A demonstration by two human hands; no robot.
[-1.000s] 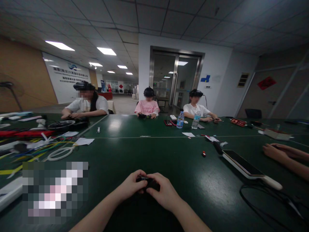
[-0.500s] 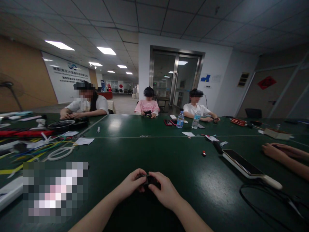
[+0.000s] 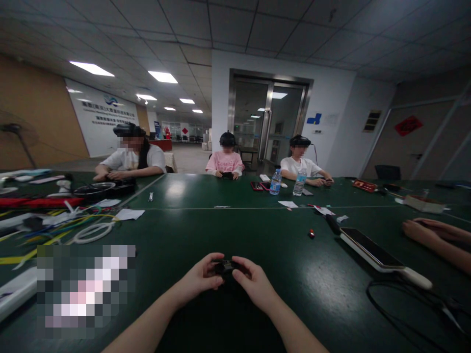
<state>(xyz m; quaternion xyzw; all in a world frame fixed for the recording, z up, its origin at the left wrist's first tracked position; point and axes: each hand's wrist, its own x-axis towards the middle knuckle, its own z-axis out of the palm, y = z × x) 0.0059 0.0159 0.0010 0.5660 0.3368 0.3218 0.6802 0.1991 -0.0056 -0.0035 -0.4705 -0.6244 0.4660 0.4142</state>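
Note:
My left hand [image 3: 201, 277] and my right hand [image 3: 252, 283] meet over the near edge of the dark green table [image 3: 235, 230]. Both are closed, fingertips pinching a small black object [image 3: 224, 267] held between them just above the tabletop. What the object is I cannot make out. A small red item [image 3: 311, 234] lies on the table beyond my right hand.
A phone on a white power strip [image 3: 375, 252] and a black cable [image 3: 405, 306] lie to the right. Another person's hands [image 3: 423, 229] rest at the right edge. Coloured wires and a white coil [image 3: 88, 233] lie left. Three people sit across, with water bottles [image 3: 275, 182].
My hands have shifted slightly, the fingers moving apart a little so the black object shows between the fingertips. The rest of the scene is unchanged.

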